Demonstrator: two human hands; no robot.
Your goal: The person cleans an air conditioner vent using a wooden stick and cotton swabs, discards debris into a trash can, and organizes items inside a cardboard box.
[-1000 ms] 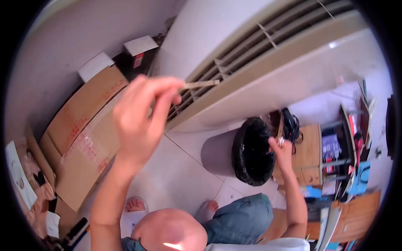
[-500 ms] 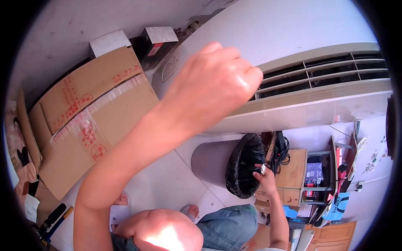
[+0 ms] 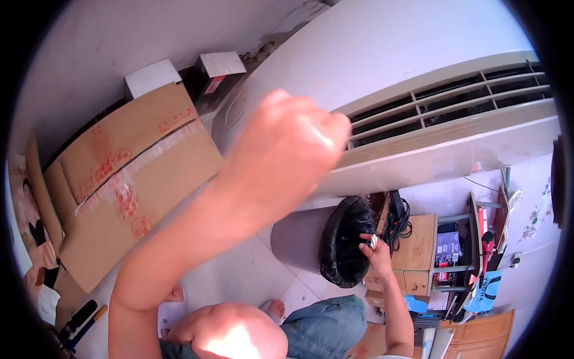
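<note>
My left hand [image 3: 293, 140] is raised in a closed fist in front of a white air conditioner [image 3: 388, 45], by its vent grille [image 3: 448, 105]. The back of the hand faces me, so whatever the fingers may hold is hidden. Lower right, my right hand [image 3: 378, 258] pinches a small whitish, shiny object [image 3: 374, 242], too small to name. It is beside the opening of a grey trash bin [image 3: 299, 239] lined with a black plastic bag [image 3: 347, 245].
A large cardboard box [image 3: 173, 158] with red print stands at the left. Behind it are a white box [image 3: 149, 78] and a dark box [image 3: 212, 81]. Right of the bin are black cables [image 3: 399, 218], a wooden cabinet [image 3: 418, 239] and a cluttered shelf [image 3: 454, 269].
My left fist has moved left and slightly down along the air conditioner and looks a little blurred. My right hand stays by the bin with the small object. The view has shifted slightly.
</note>
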